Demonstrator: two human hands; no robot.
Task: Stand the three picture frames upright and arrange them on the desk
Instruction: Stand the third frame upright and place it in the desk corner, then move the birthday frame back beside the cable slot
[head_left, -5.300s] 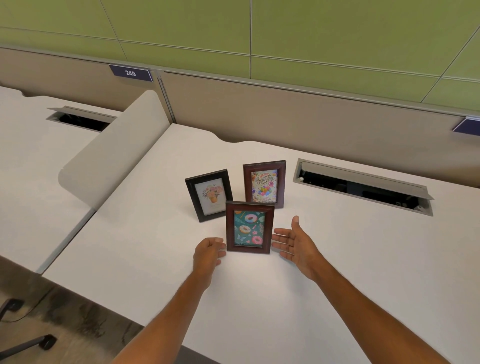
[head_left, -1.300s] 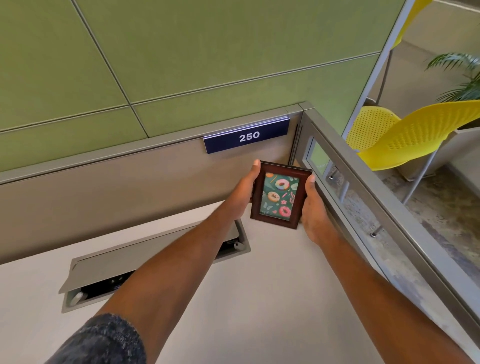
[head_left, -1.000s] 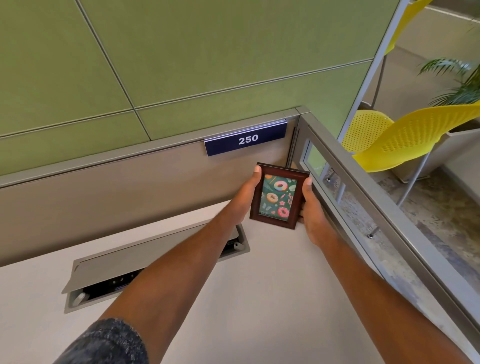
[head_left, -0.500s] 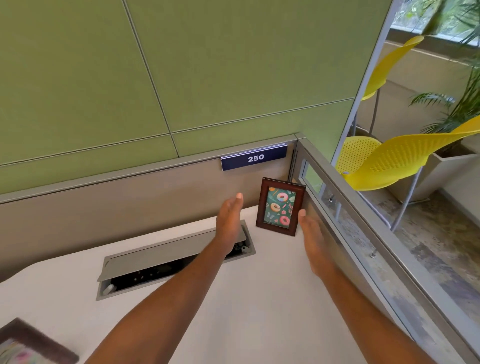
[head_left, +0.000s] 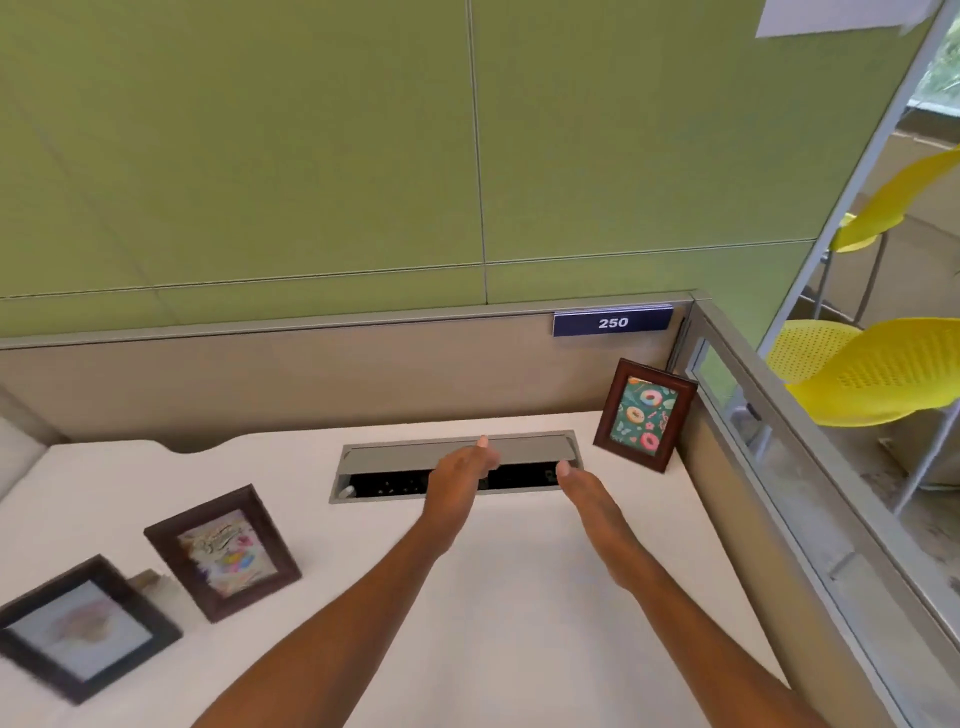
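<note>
A brown frame with a doughnut picture (head_left: 643, 414) stands upright in the far right corner of the white desk (head_left: 509, 613), against the side partition. A second brown frame with a colourful card (head_left: 223, 552) stands tilted at the left. A black frame (head_left: 83, 626) stands at the lower left edge, blurred. My left hand (head_left: 460, 480) and my right hand (head_left: 589, 501) hover open and empty over the desk's middle, well left of the doughnut frame, touching none of the frames.
A grey cable tray with an open lid (head_left: 457, 465) is sunk into the desk under my fingertips. A beige partition with a blue "250" plate (head_left: 613, 322) runs behind. A glass side panel (head_left: 769, 447) borders the right; yellow chairs (head_left: 872, 369) stand beyond.
Both hands held the doughnut frame, set it down in the far right corner and let go. They have since drawn back leftward, and the view swung left, bringing the other two frames in.
</note>
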